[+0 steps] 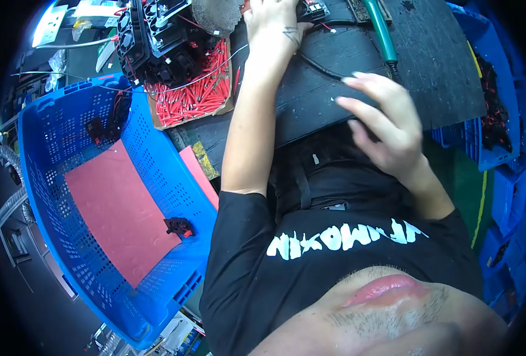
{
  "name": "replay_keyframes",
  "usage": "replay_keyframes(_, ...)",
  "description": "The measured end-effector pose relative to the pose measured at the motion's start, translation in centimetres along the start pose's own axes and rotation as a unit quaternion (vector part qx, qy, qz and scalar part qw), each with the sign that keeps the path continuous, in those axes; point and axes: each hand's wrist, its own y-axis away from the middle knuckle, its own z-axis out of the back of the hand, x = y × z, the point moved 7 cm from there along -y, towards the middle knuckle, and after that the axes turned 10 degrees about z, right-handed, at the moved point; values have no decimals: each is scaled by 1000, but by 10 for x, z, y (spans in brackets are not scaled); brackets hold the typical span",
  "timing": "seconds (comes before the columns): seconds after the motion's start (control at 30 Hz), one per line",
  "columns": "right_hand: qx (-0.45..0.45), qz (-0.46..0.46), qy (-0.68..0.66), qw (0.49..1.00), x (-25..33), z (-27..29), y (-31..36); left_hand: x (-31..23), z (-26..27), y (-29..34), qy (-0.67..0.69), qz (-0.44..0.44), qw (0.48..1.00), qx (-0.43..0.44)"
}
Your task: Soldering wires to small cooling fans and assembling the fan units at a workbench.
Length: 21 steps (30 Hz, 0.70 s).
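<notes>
At the top edge, my left hand reaches over the far part of the dark worktable; its fingertips run out of view, so what they touch is hidden. A small part with a white connector lies just to its right. My right hand hovers over the table's near edge, fingers curved and apart, with nothing visible between them. A black cable runs from beside my left wrist toward the right fingertips. Beyond my right hand lies a green-handled tool, like a soldering iron, with its cord toward me.
Left of my left forearm, a cardboard box holds many thin red pieces, beside stacked black fans. A blue perforated crate at left contains a pink sheet and a few black parts. More blue crates stand at right.
</notes>
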Motion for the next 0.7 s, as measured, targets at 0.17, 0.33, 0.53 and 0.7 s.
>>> replay_keyframes(0.17,-71,-9,103,992,-49,60,0,-10,1,-8,26,50,992,115)
replay_keyframes(0.33,15,-2,164,986,-110,41,-18,-17,9,-6,8,40,991,127)
replay_keyframes(0.53,37,46,155,986,-132,4,-13,-19,56,37,-84,40,996,18)
replay_keyframes(0.7,-107,0,-50,993,-149,35,1,17,90,78,-244,125,960,60)
